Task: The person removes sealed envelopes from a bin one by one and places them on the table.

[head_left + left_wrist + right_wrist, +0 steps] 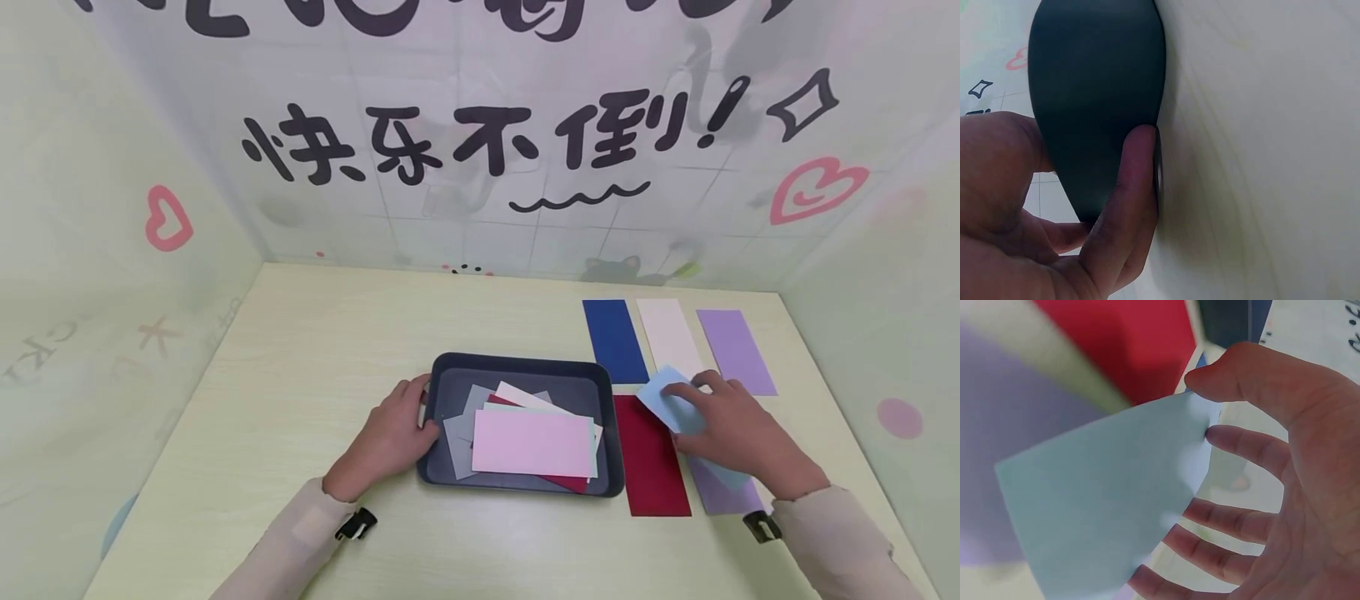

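Note:
My left hand [390, 433] grips the left end of a dark grey tray [517, 365], thumb at the rim; in the left wrist view the fingers curl against the tray's wall [1097, 81]. Several paper cards lie loosely stacked in it, a pink card [532, 442] on top. On the right, my right hand [738, 425] pinches a light blue card [663, 398] by its edge, thumb on one side and fingers on the other. The right wrist view shows this card [1104, 487] bent and lifted over a purple card [1010, 431]. Part of it is hidden behind the hand.
Right of the tray lie a dark red card [652, 467], a navy card [615, 342], a whitish card [670, 333] and a purple card [738, 350], laid apart in rows. Another purple card [723, 496] is partly covered. Printed walls [465, 225] bound the wooden table [322, 333].

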